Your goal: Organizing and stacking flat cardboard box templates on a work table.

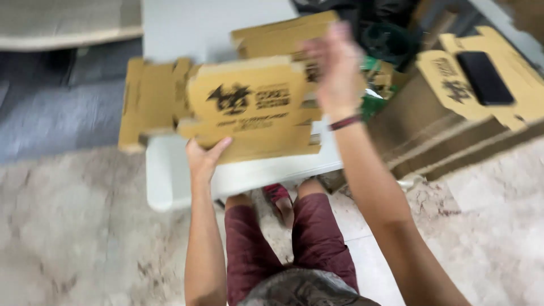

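Over the near edge of the white table (170, 187), a flat brown cardboard box blank (249, 110) is up in the air, printed face toward the camera, its flaps jutting out to the left. The left hand (203, 158) pinches its lower edge, thumb on the front and the other fingers hidden behind the card. The right hand (339, 71) is raised at the blank's right end, blurred; fingers look loosely together, but whether they grip the card I cannot tell. A dark band circles that wrist. Beyond the table's right edge leans a stack of cardboard blanks (430, 130), a black phone (484, 76) lying on top.
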